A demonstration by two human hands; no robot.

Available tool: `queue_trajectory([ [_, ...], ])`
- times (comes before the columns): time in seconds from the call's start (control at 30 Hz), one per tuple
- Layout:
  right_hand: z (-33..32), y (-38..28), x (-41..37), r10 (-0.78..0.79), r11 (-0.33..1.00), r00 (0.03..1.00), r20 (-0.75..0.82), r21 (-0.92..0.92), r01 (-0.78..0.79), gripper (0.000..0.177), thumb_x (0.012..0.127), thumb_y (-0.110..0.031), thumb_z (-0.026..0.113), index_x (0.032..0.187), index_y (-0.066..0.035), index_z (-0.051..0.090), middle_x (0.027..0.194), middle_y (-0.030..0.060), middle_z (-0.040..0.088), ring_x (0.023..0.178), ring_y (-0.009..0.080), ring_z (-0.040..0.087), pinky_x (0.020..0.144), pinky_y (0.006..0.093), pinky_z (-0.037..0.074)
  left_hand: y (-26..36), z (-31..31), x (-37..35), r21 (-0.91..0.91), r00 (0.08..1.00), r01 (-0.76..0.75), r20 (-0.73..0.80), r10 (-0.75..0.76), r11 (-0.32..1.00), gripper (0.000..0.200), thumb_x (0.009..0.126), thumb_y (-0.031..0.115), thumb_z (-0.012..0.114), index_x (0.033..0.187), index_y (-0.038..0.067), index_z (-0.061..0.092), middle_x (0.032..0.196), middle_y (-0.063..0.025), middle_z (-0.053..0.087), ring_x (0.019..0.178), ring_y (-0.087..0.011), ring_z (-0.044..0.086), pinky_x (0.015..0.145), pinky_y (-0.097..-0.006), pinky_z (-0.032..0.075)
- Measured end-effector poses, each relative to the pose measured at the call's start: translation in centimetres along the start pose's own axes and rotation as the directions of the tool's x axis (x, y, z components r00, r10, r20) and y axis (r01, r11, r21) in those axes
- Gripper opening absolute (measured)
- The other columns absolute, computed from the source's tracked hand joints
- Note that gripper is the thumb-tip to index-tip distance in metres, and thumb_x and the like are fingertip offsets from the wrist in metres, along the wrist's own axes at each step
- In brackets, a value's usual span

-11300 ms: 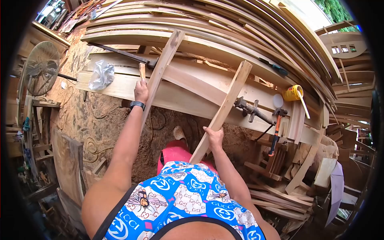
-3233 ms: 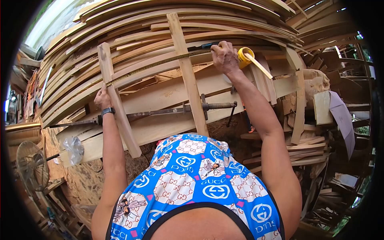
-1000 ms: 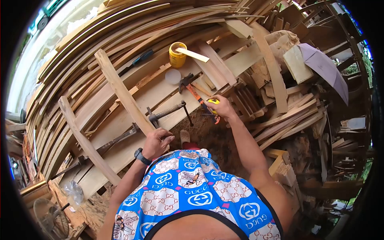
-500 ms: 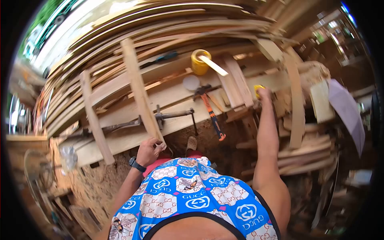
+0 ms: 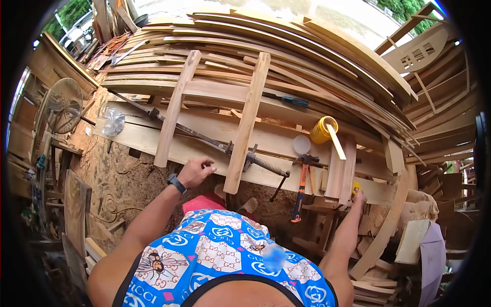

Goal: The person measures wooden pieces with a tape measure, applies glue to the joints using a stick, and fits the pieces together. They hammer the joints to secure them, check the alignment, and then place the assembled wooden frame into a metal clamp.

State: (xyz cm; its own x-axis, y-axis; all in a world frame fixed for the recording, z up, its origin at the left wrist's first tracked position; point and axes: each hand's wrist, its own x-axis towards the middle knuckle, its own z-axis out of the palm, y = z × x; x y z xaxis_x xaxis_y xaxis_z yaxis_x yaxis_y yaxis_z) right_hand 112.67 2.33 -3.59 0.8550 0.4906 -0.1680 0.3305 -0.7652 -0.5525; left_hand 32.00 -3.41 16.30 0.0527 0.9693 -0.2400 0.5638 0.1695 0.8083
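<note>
My right hand [image 5: 360,196] is closed on a small yellow tape measure [image 5: 356,187] at the bench's right end, beside short upright boards [image 5: 338,169]. Over the bench's front edge, my left hand [image 5: 197,173] has loosely bent fingers with a gap at the thumb; nothing shows in it. It is between two wooden strips [image 5: 176,112] [image 5: 249,123] laid across a long bar clamp [image 5: 199,137]. A hammer [image 5: 300,187] with an orange and black handle lies right of the clamp's screw. Behind it are a yellow tub [image 5: 322,131] with a stick in it and a white lid [image 5: 301,145].
Long planks [image 5: 286,38] are stacked behind the bench. A clear plastic bag [image 5: 113,123] lies at its left end, and a blue-handled tool [image 5: 294,101] rests farther back. A fan [image 5: 64,105] stands left; wood offcuts and a lilac sheet [image 5: 432,258] are at right.
My view has swung left, so the bench appears shifted right and lower. My left hand is now apart from the nearer strip's end. My right hand still has the yellow tape measure.
</note>
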Motion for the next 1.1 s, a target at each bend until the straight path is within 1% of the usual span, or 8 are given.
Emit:
queue_trajectory([
  [0.27, -1.9, 12.9, -17.7, -0.106, 0.966, 0.924, -0.368, 0.181, 0.183, 0.038, 0.087, -0.011, 0.074, 0.122, 0.003, 0.067, 0.118, 0.0164, 0.070, 0.106, 0.0266, 0.065, 0.097, 0.0377, 0.051, -2.8, -2.8, 19.0, -0.860, 0.912, 0.228, 0.024, -0.409, 0.456, 0.054, 0.095, 0.033, 0.074, 0.136, 0.004, 0.054, 0.111, -0.0115, 0.066, 0.091, -0.0221, 0.063, 0.080, -0.0377, 0.056],
  [0.4, -3.7, 19.0, -35.9, 0.032, 0.988, 0.989, -0.147, -0.145, -0.054, 0.020, 0.084, -0.014, 0.069, 0.098, 0.000, 0.074, 0.098, 0.0226, 0.073, 0.093, 0.0383, 0.069, 0.089, 0.0454, 0.053, -3.9, -3.2, 27.5, -0.988, 0.687, 0.150, 0.133, -0.715, -0.040, 0.055, 0.094, 0.038, 0.073, 0.137, 0.010, 0.054, 0.127, -0.0196, 0.061, 0.116, -0.0324, 0.058, 0.098, -0.0518, 0.051],
  [0.5, -4.4, 25.5, -49.1, 0.015, 0.867, 0.970, 0.243, -0.487, 0.109, 0.025, 0.083, -0.024, 0.066, 0.076, -0.002, 0.075, 0.084, 0.0254, 0.072, 0.079, 0.0424, 0.071, 0.071, 0.0540, 0.054, -8.0, -4.0, 31.0, -0.966, 0.830, 0.202, 0.255, -0.497, -0.160, 0.050, 0.094, 0.034, 0.073, 0.135, 0.012, 0.055, 0.129, -0.0183, 0.061, 0.117, -0.0349, 0.059, 0.099, -0.0571, 0.051],
  [0.83, -2.5, 41.0, -71.4, 0.341, 0.771, 0.907, 0.247, -0.625, -0.119, 0.033, 0.086, -0.038, 0.062, 0.078, -0.011, 0.079, 0.086, 0.0197, 0.074, 0.080, 0.0401, 0.073, 0.071, 0.0521, 0.056, -6.7, -4.7, 27.7, -0.991, 0.907, 0.072, 0.017, -0.420, 0.115, 0.039, 0.098, 0.032, 0.070, 0.128, 0.009, 0.060, 0.125, -0.0149, 0.066, 0.112, -0.0359, 0.065, 0.087, -0.0536, 0.059],
  [0.93, -2.1, 44.2, -69.1, 0.195, 0.608, 0.911, 0.364, -0.773, 0.179, 0.039, 0.088, -0.047, 0.059, 0.079, -0.016, 0.079, 0.084, 0.0151, 0.076, 0.078, 0.0362, 0.074, 0.069, 0.0519, 0.057, -6.5, -5.9, 25.6, -0.991, 0.930, 0.092, 0.050, -0.365, 0.099, 0.045, 0.097, 0.029, 0.072, 0.135, 0.010, 0.057, 0.134, -0.0123, 0.062, 0.119, -0.0365, 0.061, 0.099, -0.0626, 0.055],
  [0.97, -1.9, 45.9, -67.7, 0.129, 0.918, 0.942, 0.309, -0.395, 0.004, 0.039, 0.091, -0.046, 0.059, 0.080, -0.014, 0.078, 0.086, 0.0132, 0.076, 0.081, 0.0348, 0.074, 0.068, 0.0528, 0.057, -4.6, -6.0, 23.9, -0.992, 0.921, 0.046, -0.005, -0.388, 0.120, 0.047, 0.094, 0.026, 0.075, 0.135, 0.010, 0.058, 0.132, -0.0118, 0.064, 0.118, -0.0348, 0.062, 0.099, -0.0582, 0.055],
  [1.0, -3.2, 40.7, -65.1, 0.076, 0.612, 0.880, 0.468, -0.719, 0.329, 0.038, 0.093, -0.043, 0.060, 0.087, -0.009, 0.076, 0.097, 0.0131, 0.076, 0.093, 0.0346, 0.073, 0.075, 0.0521, 0.057, -4.6, -6.2, 23.1, -0.996, 0.939, 0.011, -0.019, -0.342, 0.085, 0.050, 0.092, 0.021, 0.078, 0.136, 0.009, 0.057, 0.130, -0.0125, 0.065, 0.120, -0.0334, 0.060, 0.103, -0.0540, 0.053],
  [1.1, -5.4, 28.3, -60.0, 0.326, 0.935, 0.943, 0.070, -0.173, -0.310, 0.025, 0.093, -0.027, 0.068, 0.102, -0.005, 0.075, 0.097, 0.0150, 0.074, 0.091, 0.0291, 0.071, 0.079, 0.0431, 0.056, -4.7, -6.8, 20.5, -0.995, 0.969, 0.097, 0.103, -0.224, -0.039, 0.038, 0.095, 0.015, 0.068, 0.132, 0.006, 0.063, 0.142, -0.0184, 0.059, 0.135, -0.0365, 0.051, 0.117, -0.0559, 0.042],
])
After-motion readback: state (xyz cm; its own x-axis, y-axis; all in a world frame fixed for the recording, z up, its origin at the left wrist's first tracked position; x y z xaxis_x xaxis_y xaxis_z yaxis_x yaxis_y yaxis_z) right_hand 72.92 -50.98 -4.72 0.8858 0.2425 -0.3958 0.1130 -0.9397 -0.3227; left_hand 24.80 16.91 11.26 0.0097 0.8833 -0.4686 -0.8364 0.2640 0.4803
